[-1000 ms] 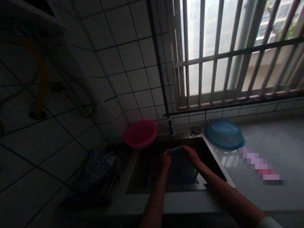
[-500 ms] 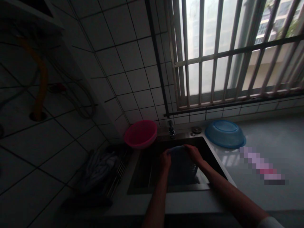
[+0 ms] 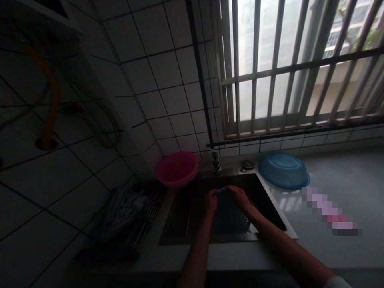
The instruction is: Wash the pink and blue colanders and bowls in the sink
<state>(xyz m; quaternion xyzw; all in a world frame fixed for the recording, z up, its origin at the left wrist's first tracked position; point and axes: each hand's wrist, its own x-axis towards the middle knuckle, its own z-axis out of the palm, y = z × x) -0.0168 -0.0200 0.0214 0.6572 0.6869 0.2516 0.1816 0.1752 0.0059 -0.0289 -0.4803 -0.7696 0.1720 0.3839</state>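
Note:
Inside the steel sink (image 3: 216,239) a dark blue plastic colander (image 3: 226,218) stands tilted, with its holes showing at the lower right. My left hand (image 3: 211,201) is closed on the left of its upper rim. Close by on the same rim, my right hand (image 3: 239,197) has its fingers bent over the edge, also closed. A short stretch of lighter blue rim shows between the two hands. What the colander contains, if anything, is too dark to make out.
Behind the sink is a chrome faucet (image 3: 216,163), with a round metal drain piece (image 3: 247,164) beside it. A pink basin (image 3: 177,170) leans at the back left. On the right counter lies an upturned blue basin (image 3: 283,170). Crumpled cloth (image 3: 126,208) lies on the left.
My right hand has shifted left along the colander's rim, closer to my left hand. The colander has tilted a little, showing more of its perforated side. Both hands keep their grip.

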